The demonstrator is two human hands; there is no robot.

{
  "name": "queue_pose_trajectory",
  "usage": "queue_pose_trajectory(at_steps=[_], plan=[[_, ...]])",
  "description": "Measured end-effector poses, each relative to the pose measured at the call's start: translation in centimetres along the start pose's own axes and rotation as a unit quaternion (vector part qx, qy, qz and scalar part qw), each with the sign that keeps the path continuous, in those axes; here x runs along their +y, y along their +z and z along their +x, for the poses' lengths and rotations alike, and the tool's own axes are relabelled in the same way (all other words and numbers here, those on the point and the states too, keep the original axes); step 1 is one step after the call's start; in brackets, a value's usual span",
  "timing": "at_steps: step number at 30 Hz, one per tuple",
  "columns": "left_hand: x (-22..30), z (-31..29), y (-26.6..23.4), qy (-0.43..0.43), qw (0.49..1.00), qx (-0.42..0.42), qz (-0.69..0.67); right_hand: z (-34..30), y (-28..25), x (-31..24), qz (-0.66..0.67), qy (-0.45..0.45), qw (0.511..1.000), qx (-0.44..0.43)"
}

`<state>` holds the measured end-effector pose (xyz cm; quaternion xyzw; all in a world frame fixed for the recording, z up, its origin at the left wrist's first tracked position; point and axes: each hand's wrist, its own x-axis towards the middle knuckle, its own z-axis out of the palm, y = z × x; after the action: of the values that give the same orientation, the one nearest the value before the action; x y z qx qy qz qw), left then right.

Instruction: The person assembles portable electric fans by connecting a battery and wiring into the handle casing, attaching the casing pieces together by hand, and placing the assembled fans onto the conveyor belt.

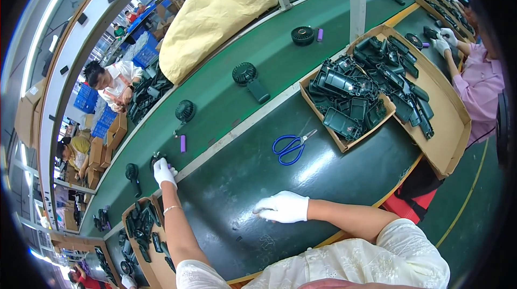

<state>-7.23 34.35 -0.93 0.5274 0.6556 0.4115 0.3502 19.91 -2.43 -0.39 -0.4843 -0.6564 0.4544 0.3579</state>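
My left hand (pixel 164 174), in a white glove, reaches onto the green conveyor belt (pixel 215 87). Its fingers close on a dark fan head (pixel 156 159), mostly hidden by the glove, with a bit of purple beside it. Over the dark worktable (pixel 215 213) is my right hand (pixel 283 207), also gloved, its fingers loosely bent and apart with nothing visible in them. Blue-handled cutters (pixel 288 149) lie on the table beyond it. Farther along the belt are a fan head (pixel 185 110) with a purple battery (pixel 183 143) near it, and a handheld fan (pixel 245 74).
A cardboard tray (pixel 344 146) of dark green plastic housings stands at the right, beside a larger carton (pixel 449 149). Another carton (pixel 156 256) of parts is at the left. A gloved co-worker (pixel 476 82) works at right. A metal post (pixel 356 4) rises beside the belt.
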Motion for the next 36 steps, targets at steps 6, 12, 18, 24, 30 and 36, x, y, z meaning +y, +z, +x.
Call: queue_pose_trajectory(at_steps=[6,12,18,24,30,36], plan=[[2.5,-11.8,-2.6,0.033,0.954,-0.179,-0.236,-0.1,-0.7,-0.6,0.142,0.13,0.981,-0.036],[5.7,-27.5,-3.0,0.039,0.907,-0.415,-0.064,0.7,1.6,1.8,0.631,0.147,0.762,0.003],[3.2,-34.8,-2.0,0.135,0.757,-0.636,0.061,1.0,-0.9,1.3,0.666,0.179,0.711,0.141],[0.7,-35.0,-3.0,-0.013,0.847,-0.519,-0.111,0.5,-1.4,2.6,0.613,0.081,0.78,-0.099],[2.0,-34.5,-0.1,-0.208,0.777,-0.357,-0.476,0.8,0.3,2.3,0.578,0.061,0.814,0.014],[6.3,-33.9,0.7,0.066,0.866,-0.262,-0.421,0.2,-0.9,0.3,0.436,0.069,0.892,0.097]])
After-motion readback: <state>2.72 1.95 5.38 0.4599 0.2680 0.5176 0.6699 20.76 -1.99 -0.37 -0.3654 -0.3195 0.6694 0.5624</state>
